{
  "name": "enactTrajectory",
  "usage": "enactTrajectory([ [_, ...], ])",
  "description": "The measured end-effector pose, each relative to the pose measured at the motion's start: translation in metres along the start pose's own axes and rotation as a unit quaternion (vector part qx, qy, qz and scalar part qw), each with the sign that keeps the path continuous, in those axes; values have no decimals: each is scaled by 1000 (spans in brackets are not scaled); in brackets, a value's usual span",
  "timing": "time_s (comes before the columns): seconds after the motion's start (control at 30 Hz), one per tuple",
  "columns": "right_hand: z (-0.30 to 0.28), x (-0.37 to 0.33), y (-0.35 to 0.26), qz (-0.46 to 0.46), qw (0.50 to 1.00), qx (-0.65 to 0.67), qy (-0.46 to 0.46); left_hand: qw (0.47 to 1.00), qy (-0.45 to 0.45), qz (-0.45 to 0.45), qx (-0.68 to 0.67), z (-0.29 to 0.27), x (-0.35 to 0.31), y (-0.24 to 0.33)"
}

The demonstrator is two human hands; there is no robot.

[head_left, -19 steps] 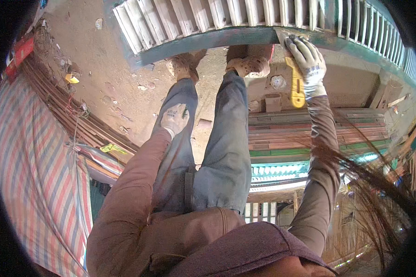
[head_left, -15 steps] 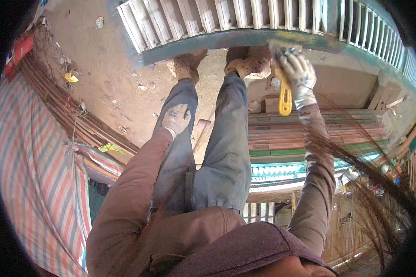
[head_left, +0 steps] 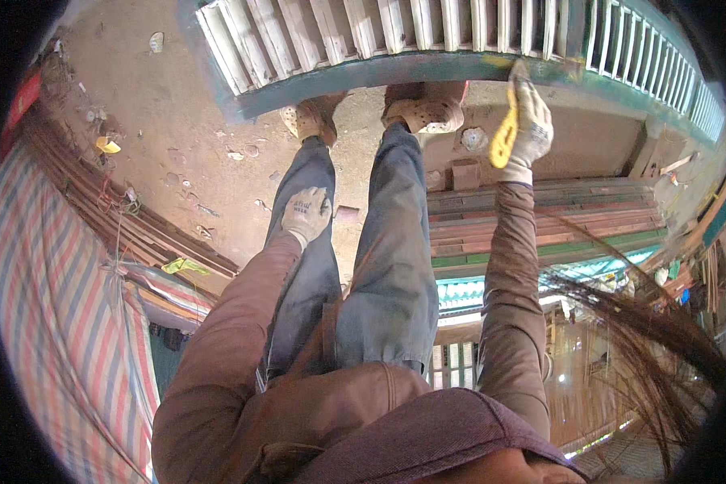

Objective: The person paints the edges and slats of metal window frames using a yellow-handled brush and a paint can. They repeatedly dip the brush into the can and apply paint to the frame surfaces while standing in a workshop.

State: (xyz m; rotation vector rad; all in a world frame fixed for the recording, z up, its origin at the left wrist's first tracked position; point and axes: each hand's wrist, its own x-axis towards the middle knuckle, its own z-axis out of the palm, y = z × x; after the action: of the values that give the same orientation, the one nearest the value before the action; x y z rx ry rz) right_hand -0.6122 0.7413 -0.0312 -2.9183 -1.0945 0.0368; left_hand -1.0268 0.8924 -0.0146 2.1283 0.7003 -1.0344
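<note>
The right hand (head_left: pixel 531 133) grips a yellow-handled scraper (head_left: pixel 508 127) at the green frame (head_left: pixel 363 73). The left hand (head_left: pixel 307 213), its glove (head_left: pixel 297 221) bearing dark printing (head_left: pixel 302 207), rests slackly on the trousers (head_left: pixel 389 298).

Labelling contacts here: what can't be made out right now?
All in the head view:
Scraper: blade partly behind the right hand; contact with slatted panel unclear.
Left hand: palm turned down, hidden by its back.
Slatted panel: far side cut off by top edge.
Striped sheet: hides what's beneath.
</note>
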Motion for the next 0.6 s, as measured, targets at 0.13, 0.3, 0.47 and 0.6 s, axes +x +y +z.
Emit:
enactTrajectory([
  [0.13, 0, -10, -42, -49, 997, -24, -52, 997, 37, 30, -56, 7, -5, -8],
  [0.3, -17, -31, -105, -102, 988, 87, -78, 920, 327, 98, -195, -59, 22, 33],
  [0.47, -13, -51, -101, -3, 963, 269, -35, 786, 449, 127, -406, -226, 98, 115],
  [0.6, -35, -10, -38, 111, 966, 194, 129, 725, 636, 186, 190, -305, 164, 117],
])
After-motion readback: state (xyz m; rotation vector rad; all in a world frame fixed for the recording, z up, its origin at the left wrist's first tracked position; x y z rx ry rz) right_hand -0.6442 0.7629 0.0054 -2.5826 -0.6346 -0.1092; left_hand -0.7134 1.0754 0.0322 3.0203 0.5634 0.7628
